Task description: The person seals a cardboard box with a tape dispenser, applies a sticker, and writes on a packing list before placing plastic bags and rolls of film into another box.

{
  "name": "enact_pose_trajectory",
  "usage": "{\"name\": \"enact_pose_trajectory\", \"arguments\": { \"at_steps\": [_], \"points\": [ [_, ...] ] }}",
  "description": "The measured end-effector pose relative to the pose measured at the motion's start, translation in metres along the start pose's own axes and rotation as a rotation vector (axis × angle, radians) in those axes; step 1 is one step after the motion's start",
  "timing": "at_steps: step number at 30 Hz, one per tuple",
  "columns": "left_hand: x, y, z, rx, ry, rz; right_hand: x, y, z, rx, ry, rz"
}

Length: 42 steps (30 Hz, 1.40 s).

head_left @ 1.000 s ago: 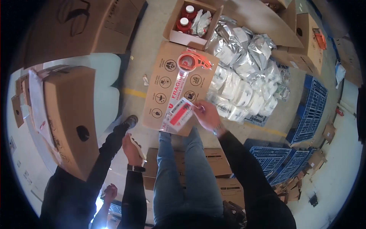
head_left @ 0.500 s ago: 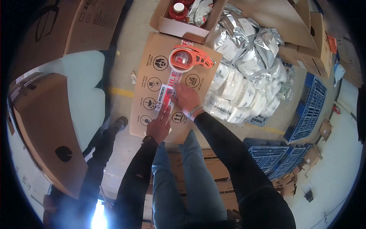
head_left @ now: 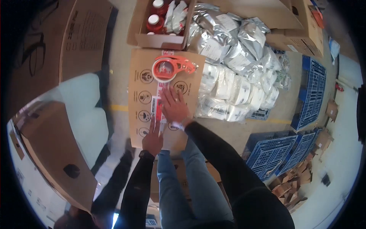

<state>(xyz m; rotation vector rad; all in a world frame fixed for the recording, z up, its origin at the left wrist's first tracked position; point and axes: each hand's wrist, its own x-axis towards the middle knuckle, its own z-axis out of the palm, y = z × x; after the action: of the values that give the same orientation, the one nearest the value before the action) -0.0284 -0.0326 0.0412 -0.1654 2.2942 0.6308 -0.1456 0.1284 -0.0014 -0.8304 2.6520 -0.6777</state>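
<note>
A cardboard box (head_left: 138, 84) with printed handling symbols lies in front of me, with pink-and-white "fragile" tape along its top. My right hand (head_left: 175, 107) rests flat on the box beside a white and red label (head_left: 157, 108), fingers stretched out and reaching over the tape. Just below, my left hand (head_left: 153, 140) has its fingers extended onto the label's lower edge. Neither hand grips anything. An orange tape dispenser (head_left: 179, 63) with a roll of tape sits on the far part of the box, beyond my right fingertips.
Beyond the box stands an open carton (head_left: 158, 41) holding white-capped bottles of red liquid. Silver bags (head_left: 240, 53) and plastic-wrapped white packs (head_left: 239, 89) are piled to the right. Blue pallets (head_left: 268, 152) lie farther right. At left are large cardboard boxes (head_left: 55, 149) and another person's dark-clothed leg (head_left: 118, 177).
My right hand has flattened, its fingers now spread over the tape and label. My left hand stays at the label's lower end. The view has shifted, and the other person has moved.
</note>
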Motion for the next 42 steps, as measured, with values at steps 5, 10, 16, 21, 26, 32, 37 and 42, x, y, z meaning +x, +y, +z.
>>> {"name": "enact_pose_trajectory", "arguments": {
  "at_steps": [5, 10, 16, 21, 26, 32, 37, 42],
  "points": [
    [-0.006, -0.02, 0.004, -0.385, 0.293, 0.014, 0.035, 0.016, -0.061, -0.159, 0.466, 0.206],
    [-0.038, -0.015, -0.007, -0.589, 0.056, -0.164, 0.124, 0.062, -0.12, -0.104, 0.049, 0.463],
    [-0.091, -0.021, 0.027, -0.309, 0.298, 0.072, 0.094, 0.042, -0.123, 0.151, -0.204, 0.404],
    [-0.127, -0.046, 0.075, -0.243, 0.038, 0.113, 0.11, -0.076, -0.198, 0.375, -0.056, 0.054],
    [-0.178, 0.006, 0.008, -0.592, 0.056, -0.311, 0.19, -0.293, -0.289, 0.021, -0.122, -0.649],
    [-0.211, 0.045, 0.082, -0.281, 0.435, 0.007, 0.251, -0.478, -0.261, -0.309, 0.011, -0.966],
    [-0.239, 0.066, 0.064, -1.449, -0.168, -0.171, 0.32, -0.56, -0.236, -0.7, -0.022, -1.007],
    [-0.268, 0.071, 0.081, -1.598, 0.133, -0.272, 0.331, -0.569, -0.225, -0.722, -0.196, -1.14]
  ]
}}
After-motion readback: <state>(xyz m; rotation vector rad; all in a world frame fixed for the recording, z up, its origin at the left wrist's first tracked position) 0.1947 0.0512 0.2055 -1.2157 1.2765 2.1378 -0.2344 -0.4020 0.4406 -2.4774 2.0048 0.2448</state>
